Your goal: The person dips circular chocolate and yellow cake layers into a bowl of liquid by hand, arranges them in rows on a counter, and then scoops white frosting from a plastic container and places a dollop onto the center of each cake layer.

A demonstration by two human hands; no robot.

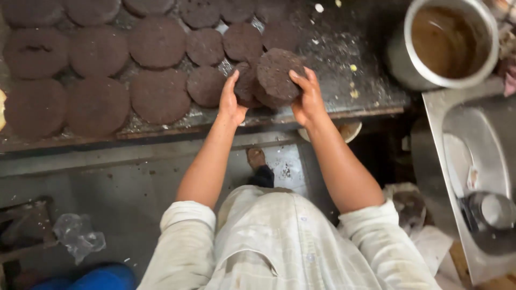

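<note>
Both my hands hold a small stack of dark brown round cakes [275,75] just above the front edge of a dark metal counter [344,70]. My left hand [231,102] presses on the stack's left side. My right hand [309,96] grips its right side, thumb over the top cake's edge. The top cake tilts towards me. Many more dark round cakes, large [160,95] and small [205,47], lie flat in rows across the counter to the left.
A steel pot [449,43] of brown liquid stands at the counter's right end. A steel sink [478,156] with a small cup lies at the right. Below are a grey floor, a crumpled plastic bag [79,236] and a blue object [102,276].
</note>
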